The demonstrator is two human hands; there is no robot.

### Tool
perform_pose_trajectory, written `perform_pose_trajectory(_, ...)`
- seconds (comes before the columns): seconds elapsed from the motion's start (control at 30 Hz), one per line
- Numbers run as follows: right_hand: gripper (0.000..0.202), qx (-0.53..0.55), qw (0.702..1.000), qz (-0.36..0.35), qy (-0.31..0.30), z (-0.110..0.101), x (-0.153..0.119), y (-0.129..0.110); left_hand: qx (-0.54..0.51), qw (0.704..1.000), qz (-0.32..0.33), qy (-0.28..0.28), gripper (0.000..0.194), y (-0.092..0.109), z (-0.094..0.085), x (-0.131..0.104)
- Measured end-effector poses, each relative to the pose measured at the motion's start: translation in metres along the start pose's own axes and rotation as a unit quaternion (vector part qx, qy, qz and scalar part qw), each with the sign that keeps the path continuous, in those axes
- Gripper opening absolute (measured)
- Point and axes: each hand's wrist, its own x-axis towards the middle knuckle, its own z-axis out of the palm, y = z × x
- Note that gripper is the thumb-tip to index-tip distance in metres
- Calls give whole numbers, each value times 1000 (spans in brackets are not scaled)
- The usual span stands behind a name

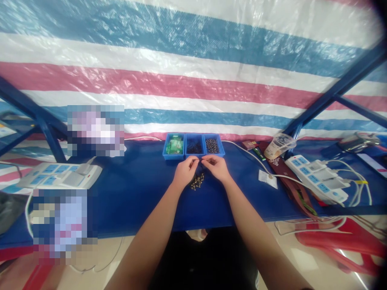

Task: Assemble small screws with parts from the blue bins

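Note:
My left hand (186,170) and my right hand (217,166) meet above the table, fingertips pinched close together. A small dark piece shows between them, too tiny to name. Just below lies a little pile of brass-and-black, screw-like parts (197,181). Behind my hands stand three blue bins side by side. Green flat pieces (175,144) fill the left bin, thin black parts (194,146) lie in the middle one, and small shiny metal parts (212,146) sit in the right one.
A power strip (317,179) with plugs and cables lies on the right, near a plastic cup (279,146), a brown bag strap (279,173) and a small white packet (267,179). Another power strip (60,175) is on the left. Striped sheeting (193,92) hangs behind the blue table (136,201).

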Motion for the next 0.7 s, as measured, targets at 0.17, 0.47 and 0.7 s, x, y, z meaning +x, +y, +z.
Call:
perform_pose_trajectory(0.17, 30, 0, 1000, 5, 5, 0, 1, 0, -7, 1000, -3, -5, 28, -1, 0, 0)
perform_pose_trajectory(0.47, 30, 0, 1000, 6, 6, 0, 0, 1, -11, 1000, -1, -2, 28, -4, 2, 0)
perform_pose_trajectory(0.7, 29, -3, 1000, 1, 14, 1, 0, 1, -16, 1000, -7, -1, 29, -3, 2, 0)
